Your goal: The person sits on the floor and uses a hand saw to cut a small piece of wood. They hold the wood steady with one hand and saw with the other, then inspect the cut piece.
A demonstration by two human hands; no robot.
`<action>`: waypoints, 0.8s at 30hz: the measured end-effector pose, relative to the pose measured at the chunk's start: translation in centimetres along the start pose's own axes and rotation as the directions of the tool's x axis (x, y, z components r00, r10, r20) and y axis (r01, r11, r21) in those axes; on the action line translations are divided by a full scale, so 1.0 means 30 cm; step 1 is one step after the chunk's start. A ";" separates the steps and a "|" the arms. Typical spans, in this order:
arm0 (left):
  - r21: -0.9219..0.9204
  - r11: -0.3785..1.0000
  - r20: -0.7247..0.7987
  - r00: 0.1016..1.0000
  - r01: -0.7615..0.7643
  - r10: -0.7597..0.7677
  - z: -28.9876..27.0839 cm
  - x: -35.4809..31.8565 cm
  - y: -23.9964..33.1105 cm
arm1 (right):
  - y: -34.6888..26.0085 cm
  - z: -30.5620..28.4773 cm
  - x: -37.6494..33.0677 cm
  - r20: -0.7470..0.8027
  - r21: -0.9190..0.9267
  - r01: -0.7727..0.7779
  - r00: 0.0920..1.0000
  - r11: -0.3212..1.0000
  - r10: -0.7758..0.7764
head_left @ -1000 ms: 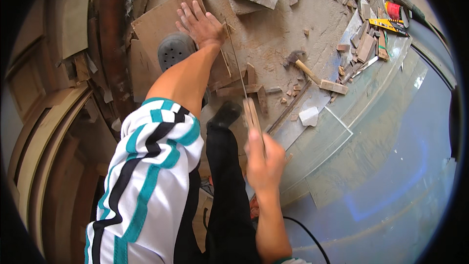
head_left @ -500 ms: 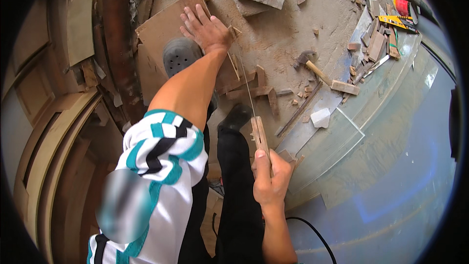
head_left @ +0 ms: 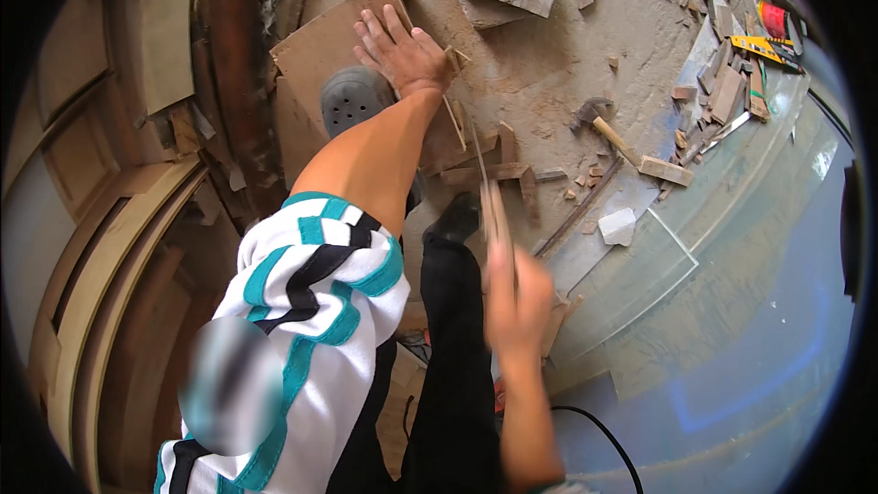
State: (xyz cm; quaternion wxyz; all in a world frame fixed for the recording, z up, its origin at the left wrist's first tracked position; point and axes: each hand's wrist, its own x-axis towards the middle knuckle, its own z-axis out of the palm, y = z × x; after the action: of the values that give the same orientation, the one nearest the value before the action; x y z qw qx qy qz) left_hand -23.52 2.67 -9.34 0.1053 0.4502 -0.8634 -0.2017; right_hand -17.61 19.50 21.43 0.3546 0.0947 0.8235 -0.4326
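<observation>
My left hand (head_left: 402,50) lies flat, fingers spread, on a brown wooden board (head_left: 325,50) on the dusty floor. A foot in a grey perforated shoe (head_left: 355,101) stands on the same board, just below that hand. My right hand (head_left: 515,297) is blurred with motion and is closed on the wooden handle of a handsaw (head_left: 489,206). The saw's thin blade runs up to the board's right edge, close to my left wrist. My other foot, in a black shoe (head_left: 455,217), is beside the blade.
A hammer (head_left: 599,119) lies to the right among several wood offcuts (head_left: 666,169). A white block (head_left: 617,227) rests on a glass sheet (head_left: 672,265). Yellow and red tools (head_left: 766,41) sit at the far right. Curved wooden frames (head_left: 110,247) fill the left. A black cable (head_left: 599,425) trails below.
My right hand pulled the saw back toward me, then pushed it forward again. The left hand stays pressed on the board.
</observation>
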 end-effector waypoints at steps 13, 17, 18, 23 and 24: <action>0.007 1.000 0.003 1.000 -0.029 0.029 -0.004 -0.010 0.006 | 0.092 0.085 0.094 -0.146 -0.031 0.184 0.971 0.982 -0.187; 0.028 0.999 0.029 0.999 -0.044 0.043 0.031 -0.017 0.001 | 0.079 0.209 0.435 -0.099 -0.081 0.012 0.995 0.997 -0.020; 0.011 0.998 0.049 0.997 -0.055 0.054 0.043 -0.030 0.002 | 0.080 0.199 0.347 -0.127 -0.078 0.002 0.992 0.997 -0.012; 0.037 0.999 0.001 0.999 -0.032 0.032 0.000 0.005 -0.013 | 0.029 0.016 -0.065 -0.092 0.040 0.056 0.994 0.998 -0.052; 0.044 0.999 -0.005 1.000 -0.028 0.028 -0.003 0.008 -0.012 | 0.061 0.033 -0.040 -0.099 0.029 0.097 0.991 0.995 -0.094</action>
State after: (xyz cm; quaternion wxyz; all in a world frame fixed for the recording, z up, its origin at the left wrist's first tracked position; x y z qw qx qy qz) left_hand -23.35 2.27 -9.42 0.1004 0.4407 -0.8737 -0.1799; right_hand -15.38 20.03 20.67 0.2912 0.0824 0.8359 -0.4579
